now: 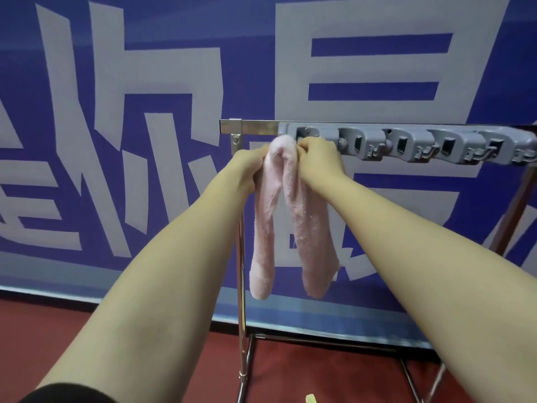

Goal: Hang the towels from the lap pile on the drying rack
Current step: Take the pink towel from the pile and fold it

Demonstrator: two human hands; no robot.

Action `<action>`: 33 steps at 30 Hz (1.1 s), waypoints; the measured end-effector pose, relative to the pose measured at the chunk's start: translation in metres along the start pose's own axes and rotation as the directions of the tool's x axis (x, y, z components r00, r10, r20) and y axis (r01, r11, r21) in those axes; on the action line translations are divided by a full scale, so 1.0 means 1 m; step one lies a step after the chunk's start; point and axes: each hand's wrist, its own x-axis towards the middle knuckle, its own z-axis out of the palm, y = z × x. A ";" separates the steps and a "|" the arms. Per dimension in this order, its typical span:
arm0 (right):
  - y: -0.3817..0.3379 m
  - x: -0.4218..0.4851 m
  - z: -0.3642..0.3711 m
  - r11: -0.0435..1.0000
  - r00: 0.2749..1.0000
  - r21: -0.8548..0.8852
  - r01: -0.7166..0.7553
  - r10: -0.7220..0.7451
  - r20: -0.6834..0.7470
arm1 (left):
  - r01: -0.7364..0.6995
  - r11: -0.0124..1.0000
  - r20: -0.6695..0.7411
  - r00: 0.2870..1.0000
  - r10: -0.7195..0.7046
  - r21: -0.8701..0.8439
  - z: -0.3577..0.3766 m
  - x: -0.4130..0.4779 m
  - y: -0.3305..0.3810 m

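Pink fluffy towel [279, 216] doubled at drying rack [252, 127] clip strip [406, 144] | left hand [250, 167], right hand [318, 161]: fingers [303, 145] pinching fold | judged soft, light, limp; best held at fold

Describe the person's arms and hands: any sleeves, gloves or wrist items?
Both forearms are bare. The left hand and right hand wear no gloves; no watch or bracelet shows. Black cloth at the left arm's near end may be a sleeve.
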 end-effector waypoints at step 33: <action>0.039 -0.040 0.044 0.632 0.833 0.566 -0.529 0.263 0.486 | -0.122 0.977 -0.061 0.989 0.134 0.174 0.001 -0.016 -0.056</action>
